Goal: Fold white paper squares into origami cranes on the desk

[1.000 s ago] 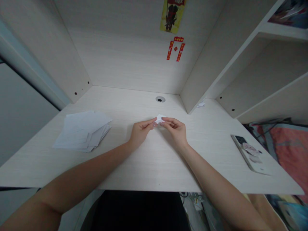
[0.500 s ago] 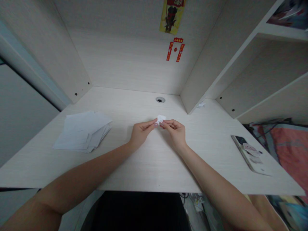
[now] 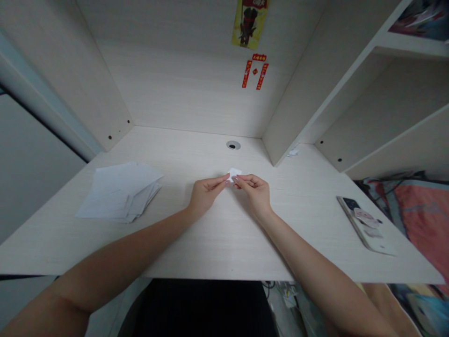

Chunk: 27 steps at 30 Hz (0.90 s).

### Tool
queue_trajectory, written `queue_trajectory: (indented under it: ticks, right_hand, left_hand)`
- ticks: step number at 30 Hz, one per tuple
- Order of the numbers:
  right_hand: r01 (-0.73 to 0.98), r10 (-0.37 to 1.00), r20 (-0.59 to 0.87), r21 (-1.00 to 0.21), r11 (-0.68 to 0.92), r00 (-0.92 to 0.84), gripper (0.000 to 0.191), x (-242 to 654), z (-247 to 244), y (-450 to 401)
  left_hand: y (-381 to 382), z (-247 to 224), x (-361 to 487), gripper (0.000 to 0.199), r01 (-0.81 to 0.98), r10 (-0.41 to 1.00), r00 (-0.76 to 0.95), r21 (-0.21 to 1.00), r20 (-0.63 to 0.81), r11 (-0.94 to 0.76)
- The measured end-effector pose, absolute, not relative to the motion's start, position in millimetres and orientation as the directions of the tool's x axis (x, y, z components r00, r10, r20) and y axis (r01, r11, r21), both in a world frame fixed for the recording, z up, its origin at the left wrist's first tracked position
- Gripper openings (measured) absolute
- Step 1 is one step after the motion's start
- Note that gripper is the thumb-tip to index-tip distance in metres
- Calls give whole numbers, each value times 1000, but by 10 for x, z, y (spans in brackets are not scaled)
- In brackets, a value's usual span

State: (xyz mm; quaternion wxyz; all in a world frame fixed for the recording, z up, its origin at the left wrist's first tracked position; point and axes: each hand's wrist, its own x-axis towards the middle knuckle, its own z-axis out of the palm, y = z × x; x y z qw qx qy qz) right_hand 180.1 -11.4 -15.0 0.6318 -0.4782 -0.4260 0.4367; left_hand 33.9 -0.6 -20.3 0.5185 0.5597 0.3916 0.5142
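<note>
In the head view, the left hand (image 3: 204, 192) and the right hand (image 3: 257, 191) meet at the middle of the counter (image 3: 210, 250). Both pinch one small white paper (image 3: 235, 172) between thumb and fingers; whether this paper touches the counter, I cannot tell. On the left side lies a loose pile of white sheets (image 3: 114, 192). On the right side rests a phone (image 3: 377, 241), and at the far side is a round cable hole (image 3: 233, 145).

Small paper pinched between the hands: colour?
Plain white; the small paper shows in the head view, the only one.
</note>
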Motion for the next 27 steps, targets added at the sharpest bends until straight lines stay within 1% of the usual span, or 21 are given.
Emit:
queue_trajectory:
  ticks: [7,12,15,20,22,24,27]
  right_hand:
    - [-149,956,145,-971,187,254,28,1788,-153,-109]
    - [-162,952,183,-961,226,244,41,1790,-170,-92]
    - [-137,949,212,-959,248,233,41,1794,-161,-103]
    - [-60,926,299,-946,320,229,35,1806,-124,-133]
    - [-73,925,303,-942,327,230,35,1814,-119,-126]
    - [-113,928,287,-941,320,237,36,1823,-122,-109]
    - [-144,934,256,-944,297,249,38,1835,-131,-84]
  left_hand:
    - [-4,-190,343,36,-123,973,186,986,136,-114]
    - [7,-171,337,33,-140,966,214,984,141,-113]
    - [13,-162,340,43,-169,970,215,982,116,-80]
    - [10,-163,349,63,-198,972,209,978,105,-62]
    - [11,-175,350,69,-198,970,221,979,100,-56]
    - [16,-191,351,63,-180,965,250,983,83,-38]
    - [33,-213,353,39,-127,947,313,991,69,-31]
